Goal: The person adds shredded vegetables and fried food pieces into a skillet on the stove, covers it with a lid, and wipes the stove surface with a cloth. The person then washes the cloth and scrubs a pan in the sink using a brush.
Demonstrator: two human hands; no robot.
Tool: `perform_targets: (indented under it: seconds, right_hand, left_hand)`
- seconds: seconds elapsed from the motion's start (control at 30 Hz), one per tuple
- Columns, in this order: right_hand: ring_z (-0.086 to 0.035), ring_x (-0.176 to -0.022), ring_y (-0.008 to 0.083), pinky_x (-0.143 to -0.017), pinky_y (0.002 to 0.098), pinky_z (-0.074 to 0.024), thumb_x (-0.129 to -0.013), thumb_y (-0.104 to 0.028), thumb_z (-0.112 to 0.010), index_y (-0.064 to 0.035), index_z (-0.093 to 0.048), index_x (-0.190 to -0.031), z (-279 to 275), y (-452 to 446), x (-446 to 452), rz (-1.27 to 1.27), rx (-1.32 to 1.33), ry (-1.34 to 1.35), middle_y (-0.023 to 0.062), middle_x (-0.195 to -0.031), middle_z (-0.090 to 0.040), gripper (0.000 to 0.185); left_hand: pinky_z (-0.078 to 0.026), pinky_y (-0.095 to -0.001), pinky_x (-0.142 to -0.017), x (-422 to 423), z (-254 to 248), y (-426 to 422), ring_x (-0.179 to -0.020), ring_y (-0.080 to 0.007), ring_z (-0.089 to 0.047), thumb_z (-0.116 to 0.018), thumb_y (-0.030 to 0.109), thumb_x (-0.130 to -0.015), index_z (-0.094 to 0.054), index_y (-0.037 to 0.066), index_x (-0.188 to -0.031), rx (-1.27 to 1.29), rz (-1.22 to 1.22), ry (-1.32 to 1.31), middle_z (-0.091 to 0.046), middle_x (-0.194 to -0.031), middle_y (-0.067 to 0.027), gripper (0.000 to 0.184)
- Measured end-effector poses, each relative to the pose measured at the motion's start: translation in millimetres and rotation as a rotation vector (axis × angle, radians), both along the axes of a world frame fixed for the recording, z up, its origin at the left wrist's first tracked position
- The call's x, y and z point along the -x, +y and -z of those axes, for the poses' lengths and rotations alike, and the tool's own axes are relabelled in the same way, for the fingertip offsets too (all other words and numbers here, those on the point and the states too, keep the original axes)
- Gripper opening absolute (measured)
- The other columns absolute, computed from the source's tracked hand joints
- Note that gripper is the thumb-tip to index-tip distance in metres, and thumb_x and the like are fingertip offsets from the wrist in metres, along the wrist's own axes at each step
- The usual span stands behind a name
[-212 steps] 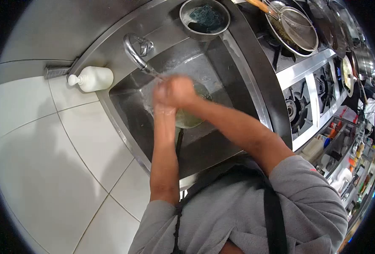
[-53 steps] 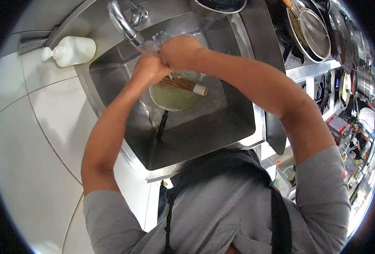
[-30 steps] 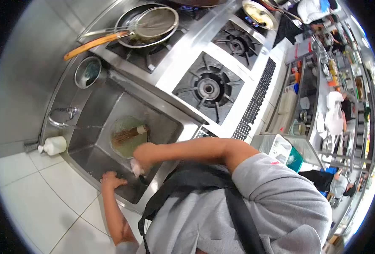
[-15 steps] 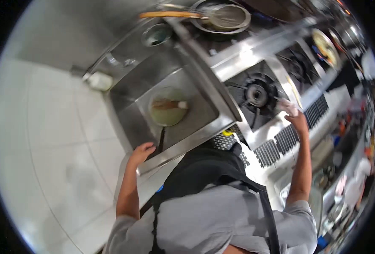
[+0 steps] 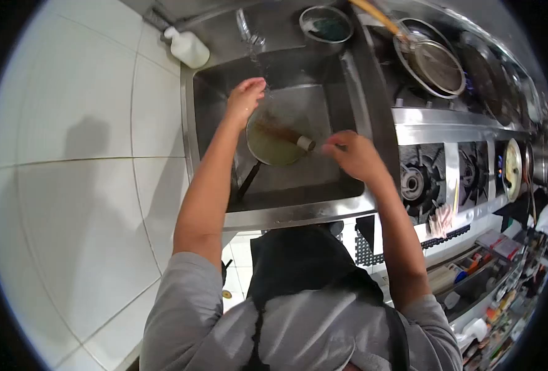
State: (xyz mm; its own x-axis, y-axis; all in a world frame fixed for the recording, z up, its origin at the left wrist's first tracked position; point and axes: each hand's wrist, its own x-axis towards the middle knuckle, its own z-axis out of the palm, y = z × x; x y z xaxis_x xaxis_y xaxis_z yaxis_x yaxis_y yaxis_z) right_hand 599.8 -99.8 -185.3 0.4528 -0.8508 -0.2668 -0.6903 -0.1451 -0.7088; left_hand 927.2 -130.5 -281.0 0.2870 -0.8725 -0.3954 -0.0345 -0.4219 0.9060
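My left hand [image 5: 246,102] is over the sink [image 5: 286,213], beside the water stream under the faucet [image 5: 248,31], fingers loosely bent and nothing in it. My right hand [image 5: 353,156] hovers right of a bundled-stick brush, slightly blurred, fingers bent but apart, holding nothing visible. That brush [image 5: 280,133], with a white-wrapped end pointing right, lies in a round pan [image 5: 274,154] of cloudy greenish water. The pan's dark handle points down and left. A pale pinkish cloth [image 5: 441,221] rests on the front edge of the stove.
A white pump bottle [image 5: 190,49] stands at the sink's back left corner. On the back rim sits a metal bowl [image 5: 326,25] with a dark green scrubber. To the right, the stove [image 5: 413,182] holds a pan with a strainer [image 5: 438,65] and another pan of food [image 5: 512,170].
My hands were together under the faucet, then separated. My right hand carried the cloth to the stove, let it go and came back over the sink. My left hand moved from the front edge towards the water.
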Motion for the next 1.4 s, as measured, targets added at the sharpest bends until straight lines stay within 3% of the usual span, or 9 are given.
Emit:
perform_targets:
  seconds: [0.23, 0.4, 0.67, 0.93, 1.03, 1.13, 1.23, 1.33, 1.4]
  right_hand:
    - [-0.062, -0.119, 0.0391, -0.101, 0.0473, -0.0511, -0.089, -0.026, -0.073, -0.0054, -0.062, -0.134, 267, -43, -92, -0.47, 0.119, 0.57, 0.0207, -0.13, -0.063, 0.051]
    - [-0.064, -0.112, 0.0409, -0.1, 0.0484, -0.0503, -0.079, -0.015, -0.078, -0.0062, -0.037, -0.153, 336, -41, -106, -0.417, 0.043, 0.63, 0.0261, -0.121, -0.064, 0.084]
    - [-0.071, -0.101, 0.042, -0.091, 0.0509, -0.056, -0.085, -0.033, -0.068, -0.0168, -0.051, -0.148, 146, -3, -116, -0.4, -0.249, 0.434, 0.0248, -0.106, -0.073, 0.067]
    - [-0.07, -0.105, 0.0424, -0.095, 0.0486, -0.0552, -0.085, -0.038, -0.065, -0.0167, -0.065, -0.135, 243, 5, -161, -0.081, -0.183, 0.353, 0.0248, -0.11, -0.072, 0.055]
    - [-0.069, -0.106, 0.0422, -0.096, 0.0483, -0.0547, -0.085, -0.039, -0.064, -0.0154, -0.068, -0.131, 229, 24, -180, -0.095, -0.299, 0.197, 0.026, -0.111, -0.071, 0.051]
    - [-0.069, -0.107, 0.0416, -0.095, 0.0486, -0.0543, -0.085, -0.038, -0.064, -0.0116, -0.068, -0.13, 175, 14, -159, -0.453, -0.258, 0.32, 0.0276, -0.11, -0.071, 0.052]
    - [-0.068, -0.109, 0.043, -0.098, 0.0491, -0.0529, -0.083, -0.039, -0.064, -0.0093, -0.065, -0.134, 236, -26, -147, -0.393, -0.373, 0.517, 0.0279, -0.114, -0.07, 0.059]
    - [-0.067, -0.11, 0.0436, -0.097, 0.0485, -0.0539, -0.081, -0.038, -0.063, -0.0087, -0.068, -0.13, 237, -12, -163, -0.315, -0.315, 0.408, 0.0243, -0.116, -0.071, 0.058]
    - [-0.068, -0.11, 0.0434, -0.096, 0.0487, -0.0545, -0.082, -0.04, -0.062, -0.0094, -0.068, -0.13, 215, -1, -162, -0.412, -0.285, 0.376, 0.0241, -0.117, -0.071, 0.058]
  left_hand:
    - [-0.046, -0.045, -0.106, -29, 238, 150, -0.126, -0.0355, -0.06, -0.069, 0.045, -0.093, -0.058, 0.005, -0.14, -0.893, 0.385, -0.416, -0.063, -0.136, -0.0198, 0.062]
    - [-0.048, -0.0466, -0.1, -22, 262, 183, -0.119, -0.0394, -0.062, -0.062, 0.043, -0.098, -0.056, 0.002, -0.138, -0.716, 0.367, -0.363, -0.065, -0.128, -0.0229, 0.058]
    - [-0.05, -0.0491, -0.094, -26, 179, 207, -0.107, -0.0428, -0.066, -0.056, 0.042, -0.102, -0.061, -0.001, -0.126, -0.542, 0.398, -0.414, -0.069, -0.112, -0.0272, 0.049]
    - [-0.048, -0.0513, -0.095, -11, 158, 207, -0.103, -0.045, -0.067, -0.043, 0.04, -0.105, -0.061, -0.003, -0.124, -0.904, 0.26, -0.022, -0.07, -0.106, -0.0272, 0.051]
    - [-0.052, -0.05, -0.08, -11, 203, 232, -0.078, -0.0378, -0.07, -0.04, 0.039, -0.106, -0.059, -0.002, -0.12, -0.53, 0.379, -0.486, -0.07, -0.086, -0.0225, 0.048]
    - [-0.052, -0.0488, -0.074, -16, 188, 224, -0.069, -0.0334, -0.068, -0.037, 0.038, -0.106, -0.058, -0.002, -0.118, -0.701, 0.413, -0.299, -0.067, -0.078, -0.0185, 0.047]
    - [-0.052, -0.049, -0.071, -16, 175, 219, -0.068, -0.0348, -0.068, -0.038, 0.037, -0.106, -0.058, -0.002, -0.119, -0.77, 0.265, -0.097, -0.067, -0.078, -0.0197, 0.046]
    - [-0.053, -0.0484, -0.07, -13, 167, 209, -0.067, -0.0355, -0.068, -0.038, 0.037, -0.106, -0.059, -0.002, -0.119, -0.82, 0.267, -0.097, -0.068, -0.079, -0.0199, 0.047]
    - [-0.053, -0.0469, -0.065, -17, 231, 241, -0.065, -0.0341, -0.068, -0.038, 0.039, -0.106, -0.06, -0.002, -0.12, -0.605, 0.38, -0.36, -0.069, -0.082, -0.0213, 0.049]
